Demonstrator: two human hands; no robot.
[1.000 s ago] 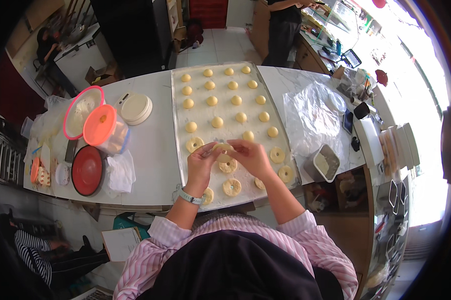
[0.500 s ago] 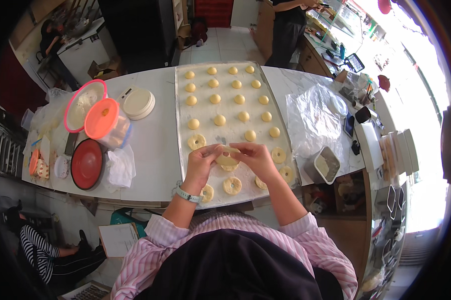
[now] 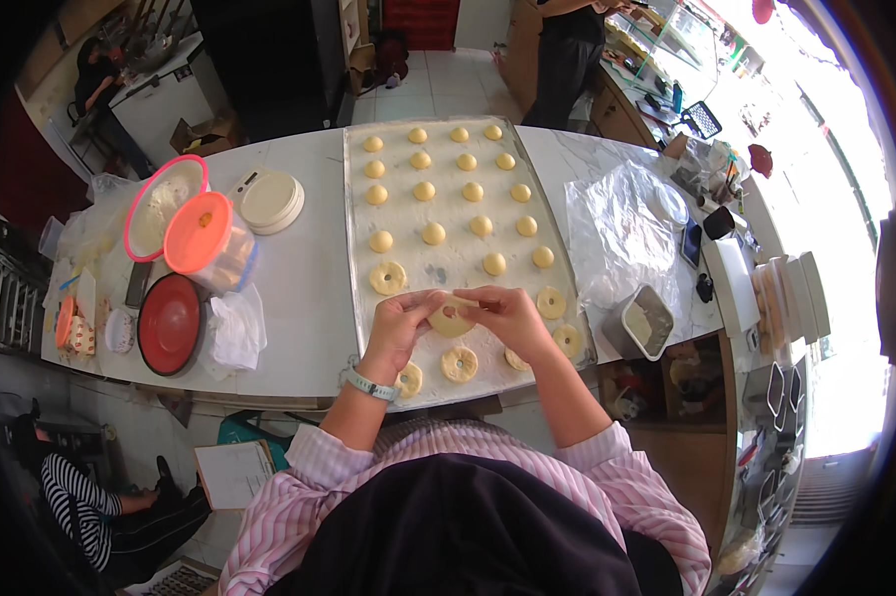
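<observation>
My left hand (image 3: pixel 398 328) and my right hand (image 3: pixel 510 316) pinch the upper edge of a pale dough ring (image 3: pixel 450 324) between them. Its hole shows just under my fingertips, and it hangs over the near half of a large floured baking tray (image 3: pixel 403 221). Flat dough rings, such as one (image 3: pixel 459 365) right below my hands, lie on the near part of the tray. Rows of round dough balls (image 3: pixel 433 233) cover the far part. My fingers hide some of the held ring's upper edge.
Left of the tray are a kitchen scale (image 3: pixel 272 202), an orange-lidded tub (image 3: pixel 200 233), a pink-rimmed bowl (image 3: pixel 160 211) and a red round pan (image 3: pixel 171 324). To the right lie plastic sheeting (image 3: pixel 621 233) and a metal tin (image 3: pixel 642 328). Other people are farther off.
My hands stay pinched at nearly the same spot. The held dough ring has shifted slightly, with its hole showing wider. The whole view has moved a little.
</observation>
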